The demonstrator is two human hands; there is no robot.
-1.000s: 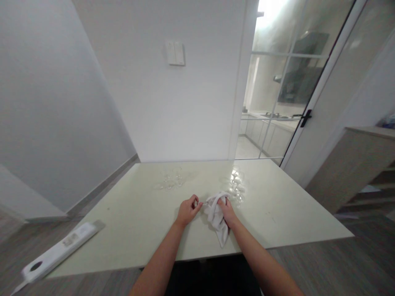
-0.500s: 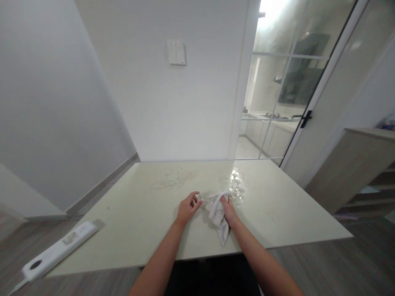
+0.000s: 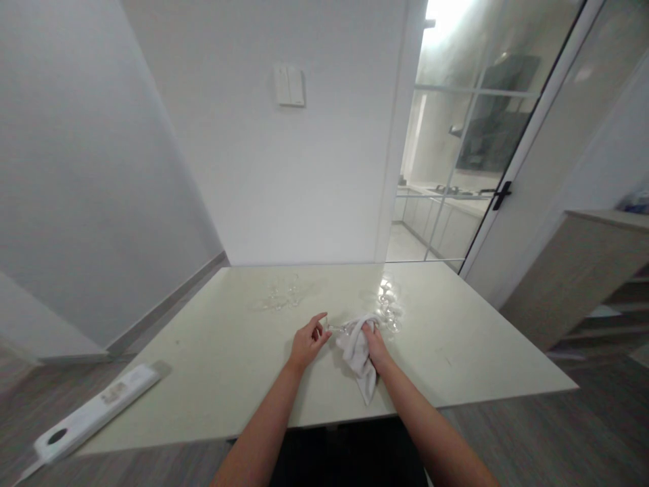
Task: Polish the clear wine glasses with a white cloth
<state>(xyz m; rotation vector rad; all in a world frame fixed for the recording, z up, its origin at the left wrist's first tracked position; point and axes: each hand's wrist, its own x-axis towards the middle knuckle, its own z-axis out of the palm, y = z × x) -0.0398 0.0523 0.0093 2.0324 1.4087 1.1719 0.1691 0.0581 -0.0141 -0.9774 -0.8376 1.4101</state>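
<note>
A small clear stemmed glass (image 3: 335, 327) lies sideways between my hands, above the table. Thumb and fingers of my left hand (image 3: 308, 341) hold it by its foot, on the left. My right hand (image 3: 376, 345) is closed on a white cloth (image 3: 357, 357), which is wrapped around the bowl end and hides it. One corner of the cloth hangs down toward the table's front edge. Just beyond my right hand stands a cluster of several clear glasses (image 3: 389, 308). Farther left, behind my left hand, are several more faint clear glasses (image 3: 284, 296).
The pale table (image 3: 213, 365) reaches back to the wall. A white power strip (image 3: 99, 410) lies across its front left corner, with a cord trailing off. To the right are a glazed door (image 3: 441, 155) with a black handle and a wooden shelf unit (image 3: 583, 270).
Almost nothing differs. The fingers of my left hand have shifted very slightly at the glass foot; the cloth and my right hand stay in place.
</note>
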